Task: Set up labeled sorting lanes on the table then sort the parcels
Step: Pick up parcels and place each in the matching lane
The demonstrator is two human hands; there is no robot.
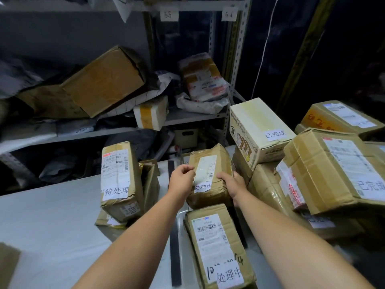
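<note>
A brown taped parcel (210, 163) with a white lane label on its near edge stands in the middle lane of the white table (52, 215). My left hand (182, 180) grips its left side and my right hand (232, 184) holds its right near corner. Nearer to me in the same lane lies another labelled parcel (216, 245). A dark tape strip (174, 236) marks the lane's left border. To the left stands a tall labelled parcel (119, 180). On the right sits a pile of labelled boxes, among them a white carton (260, 130) and a large brown box (333, 170).
Metal shelving (187, 117) behind the table holds a big tilted cardboard box (104, 80), plastic mailers and a wrapped parcel (202, 78). Paper number tags hang on the top shelf rail. A brown box corner (8, 265) shows at the near left table edge.
</note>
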